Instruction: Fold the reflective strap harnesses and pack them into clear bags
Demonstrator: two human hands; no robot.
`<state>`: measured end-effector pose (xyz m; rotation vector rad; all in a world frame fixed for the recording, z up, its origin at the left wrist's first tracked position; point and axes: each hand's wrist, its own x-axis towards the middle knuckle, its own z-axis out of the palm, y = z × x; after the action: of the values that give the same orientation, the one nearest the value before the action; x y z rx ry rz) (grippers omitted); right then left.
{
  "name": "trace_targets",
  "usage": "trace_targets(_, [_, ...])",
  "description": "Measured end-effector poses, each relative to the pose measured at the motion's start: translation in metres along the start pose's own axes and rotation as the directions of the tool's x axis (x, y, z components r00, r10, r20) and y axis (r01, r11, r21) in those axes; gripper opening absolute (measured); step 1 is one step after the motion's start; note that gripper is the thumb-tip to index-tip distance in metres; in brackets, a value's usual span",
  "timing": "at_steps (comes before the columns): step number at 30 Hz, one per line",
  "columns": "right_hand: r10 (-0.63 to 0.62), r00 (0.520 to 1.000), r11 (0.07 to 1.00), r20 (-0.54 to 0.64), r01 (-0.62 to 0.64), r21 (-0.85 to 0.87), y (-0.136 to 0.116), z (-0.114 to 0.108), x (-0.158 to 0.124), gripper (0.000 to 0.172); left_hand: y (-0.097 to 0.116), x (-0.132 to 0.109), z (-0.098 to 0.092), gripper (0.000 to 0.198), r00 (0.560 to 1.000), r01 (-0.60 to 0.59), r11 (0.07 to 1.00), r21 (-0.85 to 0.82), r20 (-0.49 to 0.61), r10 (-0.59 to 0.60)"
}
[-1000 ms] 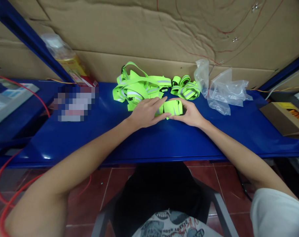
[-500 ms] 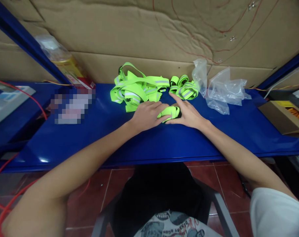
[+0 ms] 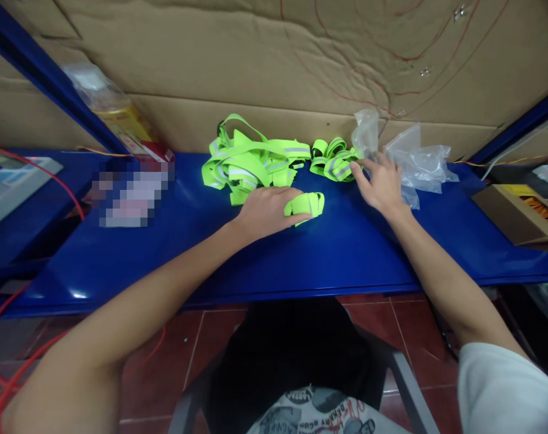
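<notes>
Head view: left hand (image 3: 264, 212) clamps a folded neon-green reflective strap (image 3: 308, 205); right hand (image 3: 383, 182), apart, fingers spread, at plastic bags (image 3: 425, 160).

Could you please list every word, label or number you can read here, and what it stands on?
"GUN", apparently: shirt; its other lettering is too blurred to read reliably.
Bottle: label too blurred to read.
Pixelated patch: unreadable.

One held roll (image 3: 306, 206), two strap heaps (image 3: 242, 158), one bottle (image 3: 128, 125).
</notes>
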<state>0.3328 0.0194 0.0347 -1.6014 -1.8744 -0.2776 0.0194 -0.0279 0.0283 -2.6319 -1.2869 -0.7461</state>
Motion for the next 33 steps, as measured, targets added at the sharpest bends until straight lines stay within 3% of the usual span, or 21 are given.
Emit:
trace_targets(5, [-0.021, 1.0, 1.0, 0.007, 0.021, -0.007, -0.011, 0.002, -0.003, 0.073, -0.001, 0.0, 0.001, 0.068, 0.999, 0.044, 0.998, -0.041, 0.016, -0.043])
trace_targets(10, [-0.046, 0.996, 0.999, -0.08, 0.049, 0.024, -0.017, -0.019, -0.002, 0.066, -0.002, 0.001, 0.003, 0.065, 0.998, 0.055, 0.998, -0.042, 0.007, -0.055])
trace_targets(15, [-0.099, 0.976, 0.919, -0.196, 0.165, 0.359, -0.022, -0.028, 0.0, 0.064, -0.002, 0.0, 0.001, 0.064, 1.0, 0.03, 0.998, -0.049, 0.006, -0.03])
trace_targets(17, [-0.075, 0.987, 0.817, -0.143, 0.143, 0.558, -0.025, -0.016, 0.0, 0.065, -0.003, -0.001, 0.001, 0.06, 1.0, -0.026, 0.998, -0.065, -0.004, 0.026])
trace_targets(20, [-0.096, 0.99, 0.66, 0.103, -0.014, 0.751, -0.028, 0.006, -0.004, 0.065, -0.002, -0.004, 0.002, 0.059, 0.993, -0.119, 0.989, -0.089, -0.037, 0.116])
trace_targets(21, [-0.115, 0.974, 0.647, 0.193, -0.074, 0.759, -0.028, 0.012, -0.007, 0.063, -0.002, -0.005, 0.002, 0.059, 0.989, -0.144, 0.985, -0.093, -0.043, 0.14])
trace_targets(23, [-0.143, 0.949, 0.715, 0.282, -0.097, 0.692, -0.029, 0.017, -0.012, 0.058, -0.001, -0.006, 0.001, 0.059, 0.984, -0.177, 0.979, -0.098, -0.049, 0.173])
trace_targets(25, [-0.144, 0.963, 0.841, 0.23, -0.003, 0.541, -0.031, 0.015, -0.017, 0.047, 0.0, -0.006, 0.001, 0.058, 0.982, -0.186, 0.976, -0.112, -0.053, 0.182])
trace_targets(27, [-0.141, 0.984, 0.918, 0.106, 0.09, 0.387, -0.034, 0.008, -0.02, 0.038, -0.001, -0.006, 0.001, 0.058, 0.983, -0.181, 0.974, -0.137, -0.057, 0.175])
trace_targets(30, [-0.212, 0.977, 0.929, -0.006, 0.204, 0.309, -0.039, -0.002, -0.021, 0.045, -0.002, -0.005, 0.002, 0.06, 0.986, -0.165, 0.975, -0.149, -0.051, 0.159])
trace_targets(33, [-0.387, 0.921, 0.882, 0.036, 0.359, 0.305, -0.044, -0.002, -0.022, 0.053, -0.003, -0.006, 0.001, 0.061, 0.986, -0.167, 0.975, -0.147, -0.042, 0.163])
